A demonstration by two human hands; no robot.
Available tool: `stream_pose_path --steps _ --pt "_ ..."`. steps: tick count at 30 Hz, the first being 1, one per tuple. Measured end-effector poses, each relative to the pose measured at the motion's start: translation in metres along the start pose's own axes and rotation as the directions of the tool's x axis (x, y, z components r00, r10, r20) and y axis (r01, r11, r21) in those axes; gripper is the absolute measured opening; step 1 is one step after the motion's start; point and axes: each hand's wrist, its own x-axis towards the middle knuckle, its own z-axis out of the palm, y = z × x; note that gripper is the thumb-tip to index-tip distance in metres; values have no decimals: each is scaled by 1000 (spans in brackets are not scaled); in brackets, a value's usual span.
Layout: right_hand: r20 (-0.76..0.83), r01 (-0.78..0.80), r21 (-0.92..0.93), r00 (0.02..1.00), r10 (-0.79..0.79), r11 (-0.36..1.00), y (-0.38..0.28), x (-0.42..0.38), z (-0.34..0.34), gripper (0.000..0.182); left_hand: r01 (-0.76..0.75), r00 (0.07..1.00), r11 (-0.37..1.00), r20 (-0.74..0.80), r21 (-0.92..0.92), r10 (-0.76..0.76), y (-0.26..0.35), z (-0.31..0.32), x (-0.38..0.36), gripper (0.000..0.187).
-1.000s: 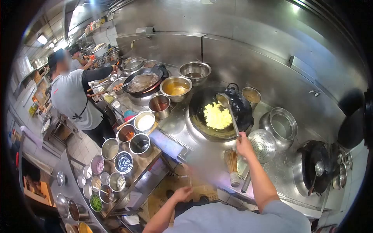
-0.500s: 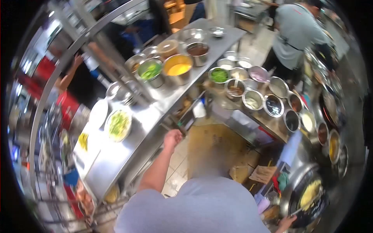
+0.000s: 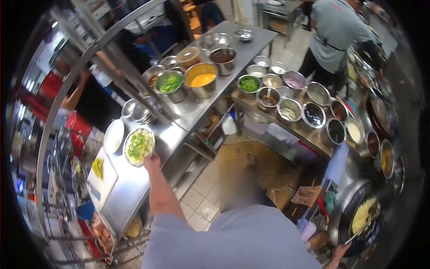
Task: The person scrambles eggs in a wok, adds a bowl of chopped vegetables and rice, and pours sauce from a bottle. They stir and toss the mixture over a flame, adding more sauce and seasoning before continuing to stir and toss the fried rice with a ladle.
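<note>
My left hand (image 3: 152,162) is at the near rim of an oval white bowl (image 3: 128,158) on the steel counter. Its fingers appear closed on the rim, with the tips partly hidden. Chopped greens (image 3: 139,144) with pale pieces fill the bowl. At lower right, my right hand (image 3: 339,253) grips the handle of a long metal ladle (image 3: 359,233). The ladle reaches into a dark wok (image 3: 346,219), against a yellow mass that looks like egg (image 3: 363,215).
Beside the bowl are an empty white dish (image 3: 113,136) and a white cutting board (image 3: 107,186) with yellow strips. Pots, including one of orange liquid (image 3: 200,80), line the counter (image 3: 186,121). Several ingredient tins (image 3: 313,115) stand right. A co-worker (image 3: 333,36) bends at far right.
My left hand has moved left and forward from over the floor to the bowl's rim. My right hand stays on the ladle at the wok, slightly higher and farther right.
</note>
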Motion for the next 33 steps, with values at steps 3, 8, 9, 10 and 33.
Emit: stream_pose_path --steps 3,8,9,10,33 --pt "-112 26 -128 993 -41 991 8 -21 -7 57 73 986 983 133 170 -96 -8 -19 -72 35" --pt "-50 -69 -24 996 68 997 8 -49 -31 53 266 898 811 171 521 -405 -72 -33 -165 12" --pt "-101 -111 -17 989 109 994 -10 -61 -34 52 321 837 749 196 580 -511 -97 -26 -180 10" --pt "-47 -138 123 988 145 983 -42 -76 -40 51 374 788 687 177 622 -590 -126 -23 -190 9" --pt "-229 -311 692 761 606 652 -231 -254 4 42 -350 -936 913 124 -209 -331 -518 118 -886 66"
